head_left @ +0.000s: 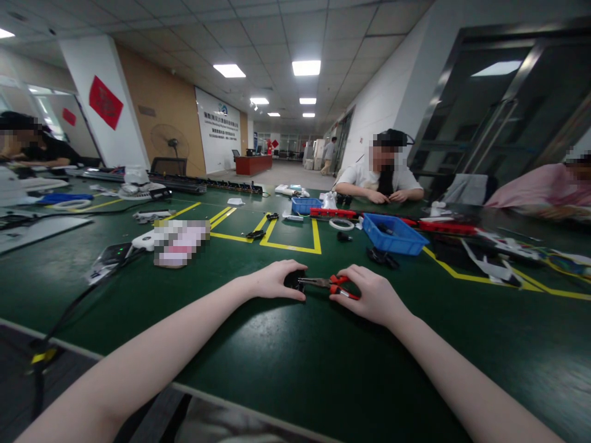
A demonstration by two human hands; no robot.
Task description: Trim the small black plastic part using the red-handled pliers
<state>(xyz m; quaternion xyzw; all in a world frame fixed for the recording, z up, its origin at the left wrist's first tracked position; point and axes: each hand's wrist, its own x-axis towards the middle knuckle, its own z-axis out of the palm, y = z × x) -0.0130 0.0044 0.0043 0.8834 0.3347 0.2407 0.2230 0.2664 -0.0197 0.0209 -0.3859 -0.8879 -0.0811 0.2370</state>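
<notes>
Over the green tabletop [277, 363], my left hand [277, 280] grips a small black part [292, 280] between thumb and fingers; its exact kind is too small to make out. My right hand [376, 295] is closed around the red handles of a pair of needle-nose pliers [339, 286]. The pliers point left, and their metal jaws reach the black part at my left fingertips. Whether the jaws are clamped on it, I cannot tell.
Beyond my hands lie a blue bin [394, 237], black cable bundles [382, 258], a white tape ring [341, 224] and yellow tape outlines [290, 249]. A phone [180, 243] and a cabled device [109, 258] lie left. Across the table sits a person [381, 175].
</notes>
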